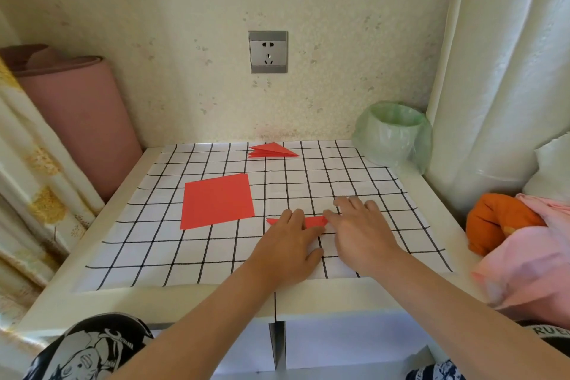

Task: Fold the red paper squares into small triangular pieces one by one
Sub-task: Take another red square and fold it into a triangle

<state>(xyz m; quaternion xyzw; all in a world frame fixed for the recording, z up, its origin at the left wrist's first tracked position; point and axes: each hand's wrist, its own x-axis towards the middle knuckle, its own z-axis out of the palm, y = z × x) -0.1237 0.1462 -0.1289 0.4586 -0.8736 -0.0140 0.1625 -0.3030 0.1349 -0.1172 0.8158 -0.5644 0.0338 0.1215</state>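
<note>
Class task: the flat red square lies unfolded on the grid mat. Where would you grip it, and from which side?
Pinch the red square at its near-left corner, coming from the left: it lies flat, and that corner is clear of both hands.

Flat unfolded red paper square (217, 200) laid left of centre on the grid-patterned sheet, small red folded piece (311, 221) lying just to its right, mostly covered, pointed ends showing, stack of finished red triangles (271, 150) set at the far edge
</note>
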